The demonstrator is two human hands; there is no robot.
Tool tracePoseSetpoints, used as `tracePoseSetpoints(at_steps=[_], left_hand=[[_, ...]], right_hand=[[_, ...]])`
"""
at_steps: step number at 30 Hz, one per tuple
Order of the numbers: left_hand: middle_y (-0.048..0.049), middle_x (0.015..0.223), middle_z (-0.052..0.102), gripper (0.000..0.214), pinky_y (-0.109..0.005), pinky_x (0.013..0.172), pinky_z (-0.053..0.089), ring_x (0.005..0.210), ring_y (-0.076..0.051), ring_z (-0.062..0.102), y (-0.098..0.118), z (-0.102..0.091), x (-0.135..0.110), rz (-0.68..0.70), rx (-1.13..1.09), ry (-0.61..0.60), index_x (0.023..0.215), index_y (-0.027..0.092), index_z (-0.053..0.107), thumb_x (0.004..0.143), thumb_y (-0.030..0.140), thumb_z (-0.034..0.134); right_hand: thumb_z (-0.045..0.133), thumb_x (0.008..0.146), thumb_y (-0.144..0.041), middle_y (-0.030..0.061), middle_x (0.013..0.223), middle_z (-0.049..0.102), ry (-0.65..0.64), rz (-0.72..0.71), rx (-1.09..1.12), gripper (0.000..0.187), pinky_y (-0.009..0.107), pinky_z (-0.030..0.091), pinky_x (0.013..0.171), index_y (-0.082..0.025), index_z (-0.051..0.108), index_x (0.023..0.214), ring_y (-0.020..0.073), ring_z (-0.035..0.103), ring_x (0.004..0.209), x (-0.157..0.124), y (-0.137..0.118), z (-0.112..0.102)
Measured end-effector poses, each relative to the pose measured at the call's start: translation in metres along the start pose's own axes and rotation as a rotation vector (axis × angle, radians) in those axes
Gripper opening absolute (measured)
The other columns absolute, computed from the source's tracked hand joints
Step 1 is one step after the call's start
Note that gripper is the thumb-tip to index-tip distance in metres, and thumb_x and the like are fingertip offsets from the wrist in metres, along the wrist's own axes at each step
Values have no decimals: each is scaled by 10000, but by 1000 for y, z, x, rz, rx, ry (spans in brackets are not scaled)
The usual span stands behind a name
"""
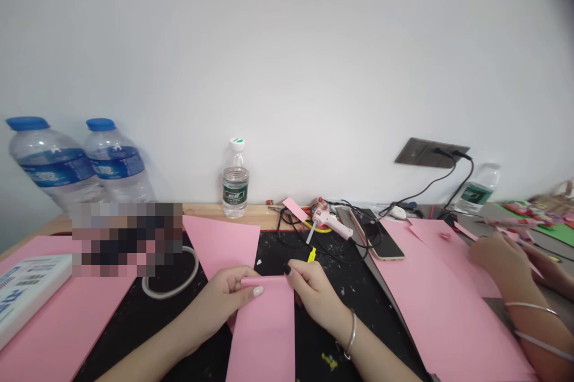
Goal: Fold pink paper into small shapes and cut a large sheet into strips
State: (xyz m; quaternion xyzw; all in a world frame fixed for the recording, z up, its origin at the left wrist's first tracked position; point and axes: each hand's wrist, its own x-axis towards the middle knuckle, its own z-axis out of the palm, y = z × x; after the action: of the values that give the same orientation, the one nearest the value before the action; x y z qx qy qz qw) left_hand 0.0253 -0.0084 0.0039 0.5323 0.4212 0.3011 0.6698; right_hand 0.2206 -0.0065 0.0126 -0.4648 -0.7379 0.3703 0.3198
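Note:
A long strip of pink paper (264, 334) lies on the black cutting mat (147, 316) in front of me. My left hand (228, 298) pinches its top left corner, thumb on top. My right hand (314, 295) grips the top right corner, and a bracelet sits on that wrist. The strip's upper edge looks folded over between my fingers. Another pink sheet (222, 244) lies just behind my left hand.
A pink glue gun (329, 222), black cables and a phone (381, 238) lie behind the strip. A tape ring (173, 277) is at the left, water bottles (235, 179) stand by the wall. Another person's arm (515, 280) rests on pink sheets (439, 304) at the right. A white box (22, 292) sits far left.

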Motion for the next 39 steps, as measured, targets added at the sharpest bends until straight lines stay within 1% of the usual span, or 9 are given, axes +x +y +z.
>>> tracePoseSetpoints(at_steps=[6, 14, 18, 23, 27, 30, 32, 36, 39], left_hand=[[64, 534, 485, 229, -151, 391, 309, 437, -64, 415, 1, 2, 0, -2, 27, -11, 765, 141, 574, 735, 367, 593], [49, 544, 561, 252, -168, 391, 374, 443, -85, 502, 2, 1, 2, -28, 6, -17, 769, 146, 599, 686, 380, 640], [41, 506, 564, 298, -188, 379, 406, 426, -101, 524, 2, 0, 3, -38, 52, 16, 732, 142, 603, 708, 439, 595], [43, 487, 556, 298, -207, 369, 438, 393, -102, 523, -1, 1, 3, -62, 38, 25, 679, 141, 566, 711, 436, 585], [39, 479, 557, 294, -214, 380, 448, 389, -104, 529, -1, 1, 2, -45, 21, 12, 651, 140, 551, 720, 423, 582], [29, 508, 575, 294, -232, 394, 453, 398, -113, 536, 0, -1, 1, -44, 27, -12, 709, 135, 589, 742, 426, 555], [13, 559, 607, 290, -233, 432, 449, 446, -121, 553, 1, -3, 2, -18, 53, -29, 753, 131, 623, 750, 413, 552], [-4, 662, 660, 217, -210, 552, 421, 607, -134, 579, 3, -6, 3, 76, 116, -59, 758, 133, 672, 703, 340, 636], [21, 586, 635, 201, -196, 508, 385, 540, -116, 549, 1, -6, 3, 49, 108, -49, 727, 138, 667, 692, 335, 648]], right_hand=[[390, 829, -166, -71, 497, 232, -5, -45, -69, 334, 205, 178, 430, -186, 248, 527, 69, 239, 463, 1, -2, 4], [390, 802, -140, -65, 486, 295, 34, -58, -168, 292, 203, 191, 427, -181, 315, 522, 71, 274, 452, -1, -2, 6], [403, 800, -141, -65, 484, 299, 23, -94, -205, 295, 200, 200, 434, -179, 315, 521, 69, 288, 451, -2, -5, 6], [403, 799, -135, -67, 479, 280, 14, -131, -222, 301, 199, 201, 437, -178, 295, 522, 65, 281, 444, -3, -8, 6], [402, 795, -127, -68, 481, 279, 2, -145, -209, 297, 199, 204, 437, -179, 302, 521, 65, 282, 444, -4, -10, 6], [403, 795, -128, -68, 481, 281, 17, -141, -204, 294, 199, 209, 440, -179, 316, 518, 66, 292, 444, -3, -10, 6], [406, 791, -128, -67, 481, 293, 34, -134, -205, 287, 198, 214, 442, -178, 329, 519, 66, 304, 445, -2, -9, 6], [412, 783, -122, -67, 477, 309, 65, -128, -207, 284, 198, 218, 440, -174, 357, 509, 66, 311, 442, -2, -6, 5], [416, 786, -129, -64, 478, 324, 71, -125, -208, 285, 201, 225, 442, -170, 396, 505, 68, 315, 444, -2, -6, 5]])
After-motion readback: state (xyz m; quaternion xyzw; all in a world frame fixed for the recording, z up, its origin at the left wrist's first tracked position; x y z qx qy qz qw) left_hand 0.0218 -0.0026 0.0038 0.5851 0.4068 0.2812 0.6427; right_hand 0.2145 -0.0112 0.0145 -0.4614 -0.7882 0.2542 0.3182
